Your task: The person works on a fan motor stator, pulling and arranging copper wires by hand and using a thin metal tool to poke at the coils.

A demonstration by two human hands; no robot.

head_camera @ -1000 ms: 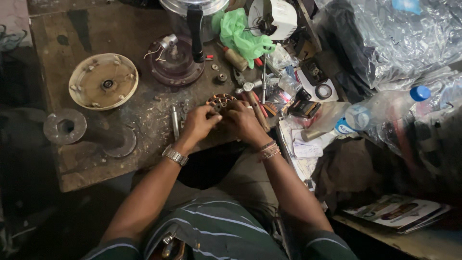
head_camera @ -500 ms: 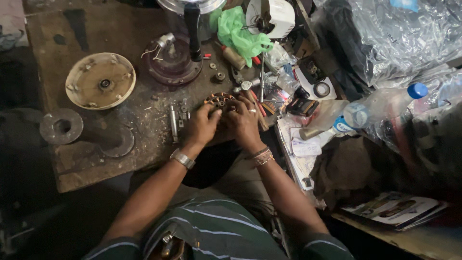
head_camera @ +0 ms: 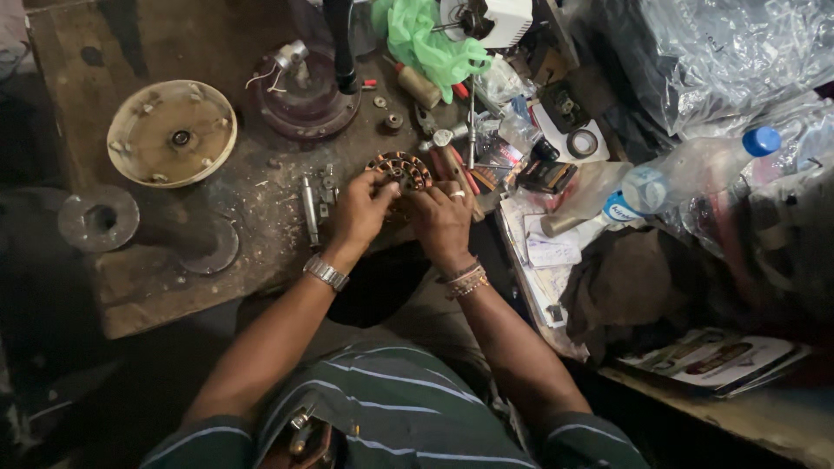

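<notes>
Left hand (head_camera: 360,208) and right hand (head_camera: 441,219) side by side, both clamped on a round copper-wound stator (head_camera: 400,169) at the near edge of the wooden workbench (head_camera: 156,287), fingertips pinching its rim. Farther left, a cream round cover plate (head_camera: 172,133). Beyond the hands, a dark motor housing (head_camera: 304,95). Far centre, a crumpled green bag (head_camera: 426,43). Right, a clear plastic bottle (head_camera: 695,169) lying flat. Just left of the hands, a small metal shaft (head_camera: 309,208).

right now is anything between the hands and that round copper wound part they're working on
Nothing visible is. The left hand and the right hand both already touch the wound stator, gripping its near edge at the edge of the workbench. The screwdrivers lie just to its right, outside the grip.
</notes>
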